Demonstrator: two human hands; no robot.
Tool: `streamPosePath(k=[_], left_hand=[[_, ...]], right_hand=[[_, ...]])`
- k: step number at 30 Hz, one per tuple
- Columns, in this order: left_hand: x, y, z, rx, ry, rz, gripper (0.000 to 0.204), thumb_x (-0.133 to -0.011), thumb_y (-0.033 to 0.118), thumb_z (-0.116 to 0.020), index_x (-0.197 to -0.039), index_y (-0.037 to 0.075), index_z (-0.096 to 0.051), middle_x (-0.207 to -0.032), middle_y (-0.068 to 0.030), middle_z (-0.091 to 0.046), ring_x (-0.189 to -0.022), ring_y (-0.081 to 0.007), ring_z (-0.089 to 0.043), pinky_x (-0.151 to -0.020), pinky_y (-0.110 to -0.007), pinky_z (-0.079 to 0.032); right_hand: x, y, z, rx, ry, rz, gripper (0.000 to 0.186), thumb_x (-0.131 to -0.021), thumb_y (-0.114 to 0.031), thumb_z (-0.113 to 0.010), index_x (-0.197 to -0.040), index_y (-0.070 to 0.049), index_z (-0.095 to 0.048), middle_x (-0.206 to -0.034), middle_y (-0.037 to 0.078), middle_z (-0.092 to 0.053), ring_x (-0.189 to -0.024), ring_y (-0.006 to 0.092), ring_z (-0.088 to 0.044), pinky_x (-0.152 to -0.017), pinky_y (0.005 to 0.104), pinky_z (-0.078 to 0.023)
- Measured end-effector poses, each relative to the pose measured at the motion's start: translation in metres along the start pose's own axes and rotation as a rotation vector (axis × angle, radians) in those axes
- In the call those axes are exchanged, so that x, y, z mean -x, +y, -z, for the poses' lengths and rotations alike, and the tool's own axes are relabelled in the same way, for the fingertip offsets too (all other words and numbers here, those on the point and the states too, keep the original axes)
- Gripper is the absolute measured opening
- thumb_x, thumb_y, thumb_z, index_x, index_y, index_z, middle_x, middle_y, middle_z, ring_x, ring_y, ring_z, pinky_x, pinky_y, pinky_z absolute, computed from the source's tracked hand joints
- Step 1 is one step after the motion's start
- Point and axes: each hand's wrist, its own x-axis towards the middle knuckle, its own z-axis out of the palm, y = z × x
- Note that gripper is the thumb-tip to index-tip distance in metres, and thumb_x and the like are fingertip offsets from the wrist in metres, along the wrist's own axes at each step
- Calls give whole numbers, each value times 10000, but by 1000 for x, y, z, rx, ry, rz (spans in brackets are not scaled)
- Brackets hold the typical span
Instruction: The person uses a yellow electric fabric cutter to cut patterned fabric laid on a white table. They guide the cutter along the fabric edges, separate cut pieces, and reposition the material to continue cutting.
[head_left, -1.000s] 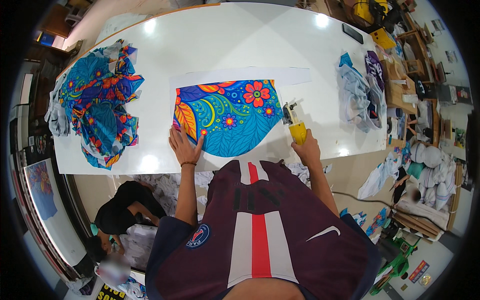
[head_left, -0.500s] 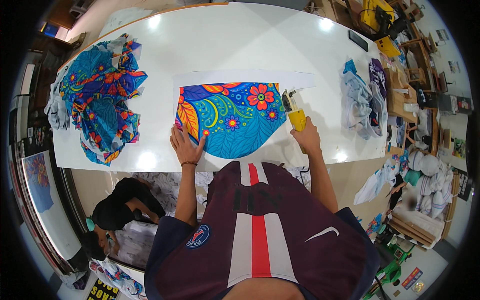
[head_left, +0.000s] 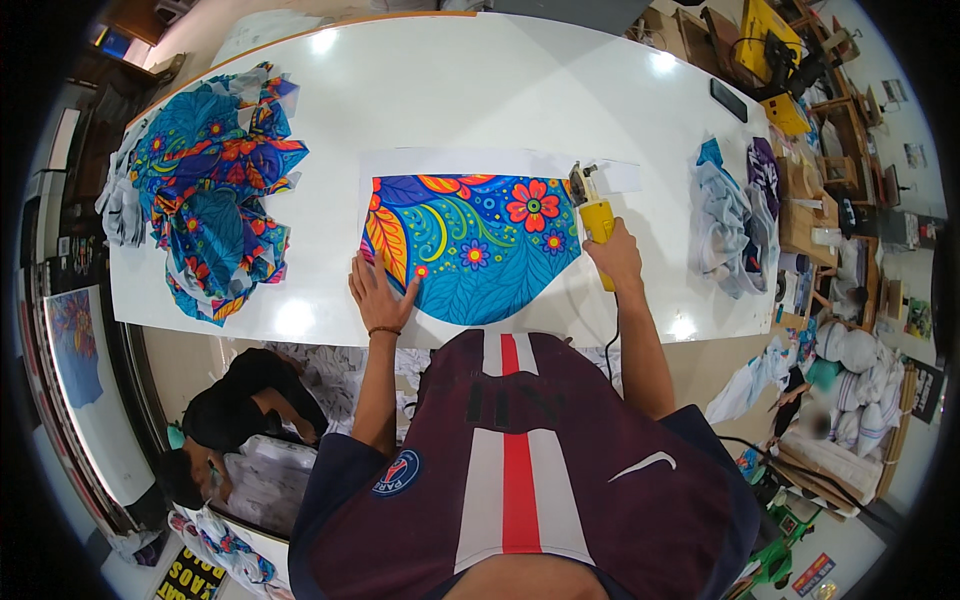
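Note:
A flower-printed fabric piece [head_left: 470, 245] in blue, orange and red lies flat on the white table [head_left: 450, 90], its lower edge curved. White margin material [head_left: 450, 161] runs along its top edge. My left hand [head_left: 383, 293] rests with spread fingers on the fabric's lower left edge. In my right hand [head_left: 618, 255] is a yellow electric fabric cutter [head_left: 597, 221], gripped around its body. The cutter's metal head sits at the fabric's upper right corner, beside the red flower. A black cord hangs down from the cutter.
A heap of printed fabric pieces [head_left: 215, 200] lies on the table's left side. White and purple scraps [head_left: 725, 225] lie at the right, below a dark phone [head_left: 729, 99]. Another person [head_left: 255, 400] bends over a container beyond the table's near left edge.
My right hand has moved the cutter slightly up along the fabric's right side, to the top corner. My left hand stays on the fabric. The whole view has shifted a little.

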Motion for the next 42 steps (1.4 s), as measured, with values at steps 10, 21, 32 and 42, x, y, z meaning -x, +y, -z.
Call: streamPosePath(k=[10,21,32,42], left_hand=[[-23,-20,12,-182,-232,22,990,-921,698,-632,-1675,166,-272,-1730,-210,-158,-1588,-468,-129,-1243,-673,-136],[-205,-63,2,30,-190,122,1017,-902,716,-621,-1598,14,-383,-1647,-340,-304,-1518,-547,-287,-1234,-635,-229],[-141,192,-74,128,-378,-681,1029,-925,794,-492,-1663,108,-282,-1717,-286,-155,-1601,-472,-102,-1277,-615,-115],[-18,90,-27,168,-130,-292,878,-951,547,-676,-1602,34,-387,-1674,-313,-232,-1560,-506,-182,-1253,-637,-157]], right_hand=[[-64,-17,13,-58,40,-28,698,-754,-404,-790,-1296,-40,-543,-1193,225,-709,-1101,412,-710,-920,513,-584],[-3,80,3,-249,68,17,600,-735,-323,-810,-1230,-45,-615,-1103,213,-743,-1024,393,-727,-895,486,-567],[130,155,-20,-506,-2,60,537,-705,-201,-839,-1159,-4,-631,-988,184,-743,-909,324,-735,-817,424,-565],[144,124,-43,-73,-103,89,574,-750,-331,-792,-1184,-66,-524,-954,263,-730,-933,488,-707,-792,563,-558]])
